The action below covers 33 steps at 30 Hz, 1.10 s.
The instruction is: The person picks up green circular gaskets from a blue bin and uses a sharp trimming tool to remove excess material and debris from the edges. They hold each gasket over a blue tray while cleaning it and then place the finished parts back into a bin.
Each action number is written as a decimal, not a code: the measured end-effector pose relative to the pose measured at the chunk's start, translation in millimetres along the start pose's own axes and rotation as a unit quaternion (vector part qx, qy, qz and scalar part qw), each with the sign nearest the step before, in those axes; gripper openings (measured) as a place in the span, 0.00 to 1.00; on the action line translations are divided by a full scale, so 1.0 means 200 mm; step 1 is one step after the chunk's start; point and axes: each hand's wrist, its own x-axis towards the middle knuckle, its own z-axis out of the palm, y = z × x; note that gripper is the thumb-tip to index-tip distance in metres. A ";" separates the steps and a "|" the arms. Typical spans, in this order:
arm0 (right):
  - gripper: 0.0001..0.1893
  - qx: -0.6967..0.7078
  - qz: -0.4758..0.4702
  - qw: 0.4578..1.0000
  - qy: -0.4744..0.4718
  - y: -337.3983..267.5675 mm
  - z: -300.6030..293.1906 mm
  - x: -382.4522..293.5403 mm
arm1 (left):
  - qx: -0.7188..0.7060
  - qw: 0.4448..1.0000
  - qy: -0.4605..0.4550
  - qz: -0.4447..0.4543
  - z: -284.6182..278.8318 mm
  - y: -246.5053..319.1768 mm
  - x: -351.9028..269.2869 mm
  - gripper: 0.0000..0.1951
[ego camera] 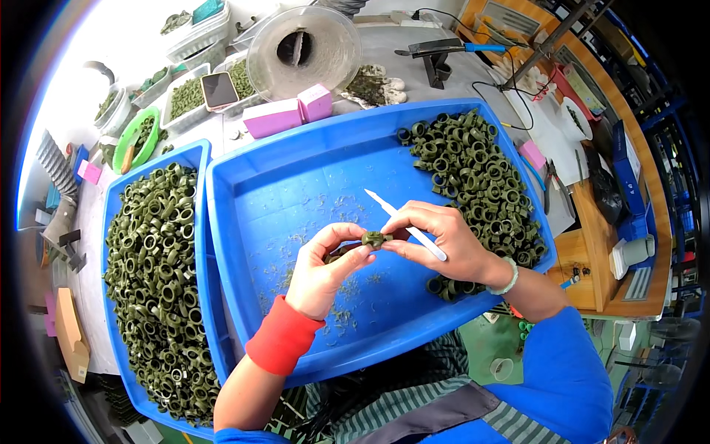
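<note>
My left hand [326, 265], with a red wristband, pinches a small dark-green ring [373, 239], probably cast wax, between thumb and fingers. Another bit of green shows under those fingers; I cannot tell whether it is a second ring. My right hand [438, 236] touches the ring's right side with thumb and forefinger. Tucked through its fingers is a slim white pen-shaped knife [426, 243], its pointed tip aimed up and left, away from the ring. Both hands are above a blue plastic tray [266, 183] with green shavings [341, 208] scattered on its floor.
Green rings [477, 177] are heaped along the tray's right side. A second blue tray [206, 277], full of rings, stands at left. Behind are pink boxes [272, 117], a clear suction hood [327, 44], a phone [219, 90] and stained gloves [377, 86]. Pliers [557, 186] lie at right.
</note>
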 end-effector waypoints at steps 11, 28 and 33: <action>0.10 -0.071 -0.059 0.995 0.028 -0.02 0.03 -0.01 | 0.018 1.000 -0.007 0.013 0.02 0.02 0.00 0.13; 0.10 0.173 0.098 0.980 0.003 0.00 0.09 -0.01 | 0.203 0.964 0.051 0.165 0.06 -0.03 -0.01 0.09; 0.09 0.233 0.129 0.963 -0.032 0.01 0.06 -0.01 | 0.277 0.941 0.044 0.191 0.05 -0.03 -0.01 0.09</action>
